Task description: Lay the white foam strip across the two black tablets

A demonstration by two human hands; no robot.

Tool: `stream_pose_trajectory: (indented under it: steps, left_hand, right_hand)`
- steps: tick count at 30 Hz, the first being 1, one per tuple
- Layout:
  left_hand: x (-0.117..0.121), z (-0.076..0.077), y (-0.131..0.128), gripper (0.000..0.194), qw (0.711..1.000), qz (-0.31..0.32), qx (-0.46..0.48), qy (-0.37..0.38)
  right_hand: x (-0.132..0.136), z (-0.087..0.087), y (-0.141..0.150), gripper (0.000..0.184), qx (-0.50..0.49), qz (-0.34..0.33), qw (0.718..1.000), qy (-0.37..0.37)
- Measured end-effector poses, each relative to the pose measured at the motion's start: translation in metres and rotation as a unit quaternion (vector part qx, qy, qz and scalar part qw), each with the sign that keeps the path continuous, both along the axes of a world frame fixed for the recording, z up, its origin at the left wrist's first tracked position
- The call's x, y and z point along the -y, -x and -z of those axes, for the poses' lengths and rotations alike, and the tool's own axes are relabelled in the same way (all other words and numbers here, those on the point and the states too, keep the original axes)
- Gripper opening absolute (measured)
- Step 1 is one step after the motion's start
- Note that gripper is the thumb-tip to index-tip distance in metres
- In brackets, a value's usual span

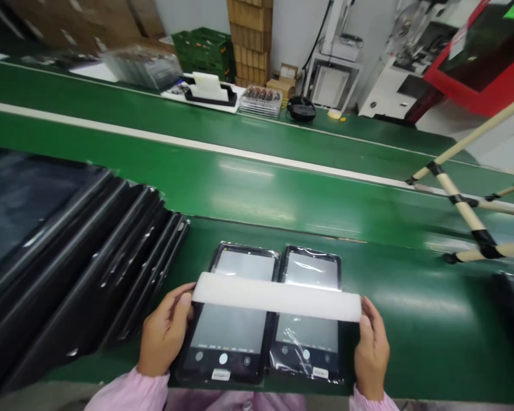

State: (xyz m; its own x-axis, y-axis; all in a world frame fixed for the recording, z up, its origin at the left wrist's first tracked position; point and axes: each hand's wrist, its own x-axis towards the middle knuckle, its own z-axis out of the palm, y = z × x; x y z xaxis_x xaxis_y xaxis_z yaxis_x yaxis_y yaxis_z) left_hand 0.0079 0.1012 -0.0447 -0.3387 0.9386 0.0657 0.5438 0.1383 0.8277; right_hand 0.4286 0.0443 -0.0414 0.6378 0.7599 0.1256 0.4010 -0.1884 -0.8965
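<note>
Head view: Fingers curled, the left hand (165, 331) and right hand (372, 345) grip opposite ends of a white foam strip (276, 297) spanning two tablets; whether it touches them cannot be told. The left tablet (230, 331) and right tablet (307, 331) appear fully laid out, screens lit, on the green bench (432, 325); the strip is unreleased. Beyond, clear trays (260, 105) hold dark pieces; the green crate's (203, 48) contents are indistinct.

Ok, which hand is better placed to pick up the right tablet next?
Probably the right hand: it sits beside the right tablet, while the left hand is beyond the left tablet. Both hold ends of the white foam strip, so the right would need freeing first.
</note>
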Motion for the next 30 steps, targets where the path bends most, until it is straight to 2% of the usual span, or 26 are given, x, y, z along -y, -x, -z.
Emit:
stream_pose_trajectory:
  steps: [6,12,15,18,20,22,25,30]
  left_hand:
    - [0.002,-0.007,-0.005,0.041,0.998,-0.008,0.055,0.012]
    - [-0.001,-0.009,-0.008,0.043,0.996,-0.002,0.083,0.017]
    - [0.000,-0.008,-0.007,0.043,0.996,0.005,0.092,0.019]
    - [0.015,-0.010,-0.009,0.046,0.992,0.008,0.120,0.025]
    - [0.033,-0.013,-0.012,0.057,0.992,0.030,0.120,0.029]
    - [0.053,-0.017,-0.017,0.077,0.992,0.069,0.101,0.037]
    - [0.076,-0.021,-0.025,0.102,0.989,0.110,0.077,0.055]
    - [0.082,-0.025,-0.039,0.114,0.992,0.107,0.003,0.065]
  right_hand:
    - [0.000,-0.008,0.005,0.059,0.017,0.027,0.998,0.045]
    - [-0.008,-0.024,0.018,0.059,0.043,0.043,0.998,0.028]
    - [-0.012,-0.026,0.020,0.056,0.046,0.035,0.998,0.001]
    - [-0.006,-0.023,0.024,0.056,0.004,0.052,0.998,-0.030]
    - [0.005,-0.021,0.029,0.058,-0.040,0.078,0.995,-0.044]
    - [0.019,-0.017,0.035,0.058,-0.068,0.087,0.993,-0.053]
    - [0.037,-0.010,0.043,0.057,-0.053,0.057,0.995,-0.060]
    - [0.042,-0.008,0.050,0.055,-0.019,0.018,0.997,-0.074]
